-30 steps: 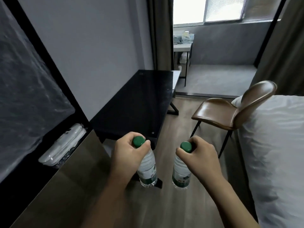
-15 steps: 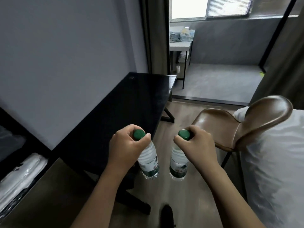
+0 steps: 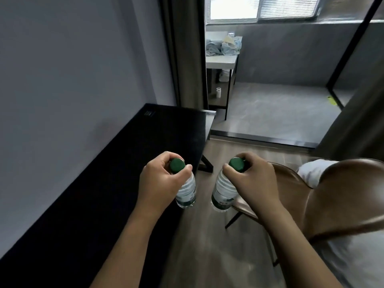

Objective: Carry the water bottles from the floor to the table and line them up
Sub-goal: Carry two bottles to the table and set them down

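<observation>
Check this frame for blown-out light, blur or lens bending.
Head view: the window is blown out white; the black table is too dark to show detail; edges bend from the wide lens; the floor is smeared, while both bottles stay fairly sharp.

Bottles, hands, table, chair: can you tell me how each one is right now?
Left bottle: green cap on, upright, held in the air at the table's edge.
Right bottle: green cap on, upright, held in the air over the floor.
Left hand: grips the left bottle's neck.
Right hand: grips the right bottle's neck.
Black table: no bottles on it yet.
Brown chair: nobody sitting on it.
</observation>
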The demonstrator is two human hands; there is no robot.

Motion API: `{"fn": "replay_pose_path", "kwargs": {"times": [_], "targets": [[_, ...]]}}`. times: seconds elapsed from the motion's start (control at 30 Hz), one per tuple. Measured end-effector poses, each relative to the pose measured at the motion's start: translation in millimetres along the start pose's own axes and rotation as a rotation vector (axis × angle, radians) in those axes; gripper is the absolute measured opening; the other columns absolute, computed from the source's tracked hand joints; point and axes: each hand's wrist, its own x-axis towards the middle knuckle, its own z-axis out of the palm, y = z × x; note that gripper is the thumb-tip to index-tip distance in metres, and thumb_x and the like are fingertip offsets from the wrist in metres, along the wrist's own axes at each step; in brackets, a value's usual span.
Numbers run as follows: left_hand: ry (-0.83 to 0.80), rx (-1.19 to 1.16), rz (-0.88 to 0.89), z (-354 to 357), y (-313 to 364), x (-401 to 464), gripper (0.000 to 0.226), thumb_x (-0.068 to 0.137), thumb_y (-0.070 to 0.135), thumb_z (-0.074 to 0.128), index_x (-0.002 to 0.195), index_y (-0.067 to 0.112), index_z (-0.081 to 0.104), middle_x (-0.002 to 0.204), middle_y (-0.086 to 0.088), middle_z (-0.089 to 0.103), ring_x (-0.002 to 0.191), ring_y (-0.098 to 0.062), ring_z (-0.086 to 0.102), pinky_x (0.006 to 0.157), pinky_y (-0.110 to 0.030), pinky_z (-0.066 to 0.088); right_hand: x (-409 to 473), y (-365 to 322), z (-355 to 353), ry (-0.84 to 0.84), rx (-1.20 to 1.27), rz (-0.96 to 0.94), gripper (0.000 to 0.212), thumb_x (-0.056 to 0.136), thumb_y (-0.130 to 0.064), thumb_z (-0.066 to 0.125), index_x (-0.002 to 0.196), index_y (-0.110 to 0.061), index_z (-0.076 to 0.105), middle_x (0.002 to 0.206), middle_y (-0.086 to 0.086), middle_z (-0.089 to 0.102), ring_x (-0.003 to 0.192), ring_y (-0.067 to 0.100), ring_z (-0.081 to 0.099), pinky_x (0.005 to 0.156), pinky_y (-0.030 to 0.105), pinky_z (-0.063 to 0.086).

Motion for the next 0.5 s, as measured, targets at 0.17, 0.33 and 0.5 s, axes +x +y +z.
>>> {"fn": "replay_pose_path", "kwargs": {"times": [0.17, 0.33, 0.5], "targets": [[0.019, -0.012, -0.041, 48, -9, 85, 0.011, 0.076, 0.031, 0.078, 0.075, 0.026, 0.067, 0.072, 0.005, 0.067, 0.066, -0.011, 0.065, 0.06, -0.026, 0.055, 98, 38, 30, -0.05, 0.004, 0.008, 0.019, 0.064, -0.045, 0.065, 0.067, -0.026, 0.061, 0.062, -0.013, 0.062, 0.062, 0.003, 0.058, 0.058, 0.033, 0.051], [0.045, 0.002, -0.066, 80, -6, 160, 0.011, 0.079, 0.027, 0.079, 0.076, 0.028, 0.068, 0.074, 0.005, 0.068, 0.067, -0.007, 0.066, 0.059, -0.016, 0.052, 192, 56, 52, -0.11, 0.025, -0.028, 0.019, 0.062, -0.048, 0.062, 0.068, -0.03, 0.06, 0.062, -0.015, 0.061, 0.061, 0.002, 0.058, 0.054, 0.028, 0.047], [0.108, -0.007, -0.094, 91, -19, 221, 0.012, 0.079, 0.026, 0.079, 0.078, 0.03, 0.068, 0.076, 0.004, 0.067, 0.069, -0.011, 0.065, 0.06, -0.014, 0.052, 267, 56, 91, -0.158, 0.008, -0.049, 0.019, 0.064, -0.049, 0.064, 0.073, -0.033, 0.059, 0.064, -0.019, 0.061, 0.062, -0.003, 0.057, 0.051, 0.018, 0.036]]}}
